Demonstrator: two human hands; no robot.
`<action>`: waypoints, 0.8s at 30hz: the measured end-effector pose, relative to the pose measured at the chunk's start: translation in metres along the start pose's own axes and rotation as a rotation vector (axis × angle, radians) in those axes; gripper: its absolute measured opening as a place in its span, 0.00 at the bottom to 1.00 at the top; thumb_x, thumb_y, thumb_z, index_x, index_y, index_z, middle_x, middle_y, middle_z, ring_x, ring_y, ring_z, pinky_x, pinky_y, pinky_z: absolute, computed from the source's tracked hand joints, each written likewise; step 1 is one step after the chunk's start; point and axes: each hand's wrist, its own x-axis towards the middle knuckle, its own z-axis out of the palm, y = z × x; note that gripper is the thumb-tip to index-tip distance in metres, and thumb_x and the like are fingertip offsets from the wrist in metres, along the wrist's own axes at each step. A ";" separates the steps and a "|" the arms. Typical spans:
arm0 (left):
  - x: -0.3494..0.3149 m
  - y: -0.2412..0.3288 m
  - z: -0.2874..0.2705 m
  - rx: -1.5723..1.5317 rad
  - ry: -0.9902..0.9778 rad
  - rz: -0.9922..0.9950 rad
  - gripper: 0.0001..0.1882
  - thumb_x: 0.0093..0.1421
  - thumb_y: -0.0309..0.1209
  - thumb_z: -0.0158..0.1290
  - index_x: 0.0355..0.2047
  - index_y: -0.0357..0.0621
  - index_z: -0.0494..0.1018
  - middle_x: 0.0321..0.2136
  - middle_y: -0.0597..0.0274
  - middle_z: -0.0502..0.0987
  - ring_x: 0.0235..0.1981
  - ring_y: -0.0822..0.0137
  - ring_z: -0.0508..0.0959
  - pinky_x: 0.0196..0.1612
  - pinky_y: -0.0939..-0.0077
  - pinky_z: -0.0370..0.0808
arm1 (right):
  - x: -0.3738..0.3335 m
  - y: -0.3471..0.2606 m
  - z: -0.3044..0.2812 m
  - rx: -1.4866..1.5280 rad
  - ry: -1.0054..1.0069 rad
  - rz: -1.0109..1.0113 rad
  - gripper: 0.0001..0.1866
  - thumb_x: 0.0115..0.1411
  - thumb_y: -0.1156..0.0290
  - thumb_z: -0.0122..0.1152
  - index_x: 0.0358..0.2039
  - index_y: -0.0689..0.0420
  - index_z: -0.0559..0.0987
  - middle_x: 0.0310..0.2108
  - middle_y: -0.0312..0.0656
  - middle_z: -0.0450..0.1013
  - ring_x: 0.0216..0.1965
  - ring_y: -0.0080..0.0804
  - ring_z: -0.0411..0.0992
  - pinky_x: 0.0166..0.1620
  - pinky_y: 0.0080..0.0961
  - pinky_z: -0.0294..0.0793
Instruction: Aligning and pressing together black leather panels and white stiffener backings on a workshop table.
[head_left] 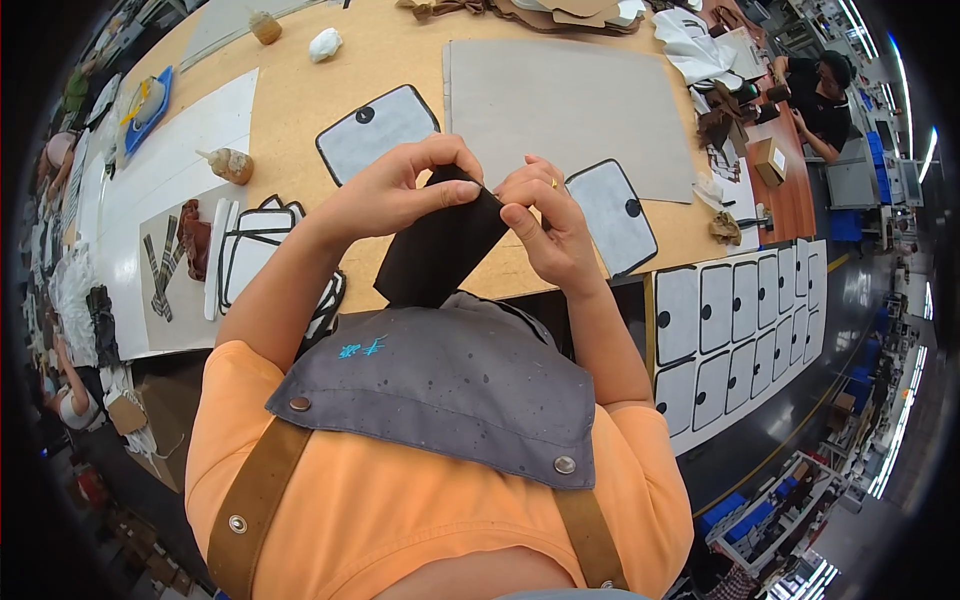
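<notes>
A dark brown, nearly black folded piece (440, 240), leather or fabric by its look, is held up in front of my apron. My left hand (425, 180) pinches its upper edge between thumb and fingers. At its upper right corner, my right hand (548, 220) grips the edge, thumb and fingertips pressed together. Behind my left hand lies a pale grey panel (375, 128) with rounded corners, a black border and a black dot. A similar pale panel (612, 215) rests on the table just right of my right hand.
A large grey sheet (570, 110) covers the table's far middle. Bottles of brownish liquid (230, 165) and black-edged pieces (262, 250) lie to the left. Many bordered panels stand in rows on a white board (815, 330) at right. A co-worker (820, 105) sits at far right.
</notes>
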 end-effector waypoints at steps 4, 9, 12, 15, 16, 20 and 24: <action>0.000 -0.003 0.003 0.049 -0.027 0.059 0.07 0.56 0.32 0.53 0.31 0.42 0.72 0.26 0.69 0.70 0.34 0.75 0.67 0.43 0.78 0.62 | 0.001 -0.008 -0.002 -0.134 -0.051 0.014 0.04 0.54 0.73 0.58 0.25 0.54 0.71 0.24 0.31 0.67 0.31 0.25 0.65 0.59 0.38 0.47; 0.001 -0.005 0.008 -0.187 0.021 -0.072 0.06 0.55 0.30 0.54 0.30 0.42 0.70 0.28 0.71 0.70 0.33 0.80 0.67 0.37 0.84 0.64 | -0.006 0.004 -0.001 0.043 0.050 0.083 0.04 0.53 0.72 0.58 0.26 0.55 0.73 0.26 0.32 0.68 0.36 0.26 0.67 0.59 0.39 0.45; -0.005 -0.011 0.008 -0.333 0.054 -0.139 0.06 0.54 0.29 0.55 0.29 0.41 0.71 0.28 0.71 0.71 0.33 0.80 0.68 0.38 0.83 0.65 | -0.013 0.005 0.001 -0.068 0.068 0.065 0.03 0.52 0.72 0.59 0.27 0.54 0.73 0.26 0.32 0.69 0.37 0.26 0.67 0.60 0.39 0.44; -0.006 -0.015 0.012 -0.137 0.084 -0.063 0.06 0.54 0.29 0.55 0.30 0.41 0.71 0.27 0.71 0.71 0.32 0.79 0.68 0.38 0.83 0.65 | -0.007 -0.003 0.003 -0.226 0.053 0.056 0.03 0.52 0.74 0.58 0.26 0.54 0.73 0.27 0.31 0.70 0.36 0.25 0.67 0.60 0.40 0.43; -0.007 -0.016 0.015 -0.106 0.093 -0.085 0.06 0.54 0.29 0.55 0.30 0.42 0.71 0.27 0.70 0.72 0.31 0.80 0.68 0.38 0.83 0.65 | -0.007 -0.001 0.005 -0.225 0.052 0.061 0.03 0.52 0.74 0.58 0.26 0.54 0.73 0.27 0.31 0.70 0.36 0.25 0.67 0.60 0.40 0.43; -0.005 -0.019 0.022 -0.083 0.134 -0.032 0.06 0.55 0.29 0.54 0.31 0.42 0.71 0.26 0.71 0.72 0.31 0.80 0.69 0.37 0.84 0.65 | -0.008 0.005 0.009 -0.185 0.075 0.084 0.03 0.52 0.74 0.58 0.26 0.53 0.72 0.27 0.30 0.70 0.36 0.24 0.67 0.60 0.40 0.42; -0.005 -0.024 0.021 -0.168 0.125 -0.142 0.06 0.55 0.30 0.54 0.31 0.42 0.71 0.26 0.72 0.72 0.31 0.80 0.69 0.37 0.84 0.66 | -0.012 0.012 0.017 -0.147 0.094 0.125 0.05 0.52 0.73 0.59 0.28 0.55 0.72 0.27 0.33 0.70 0.35 0.26 0.68 0.55 0.37 0.54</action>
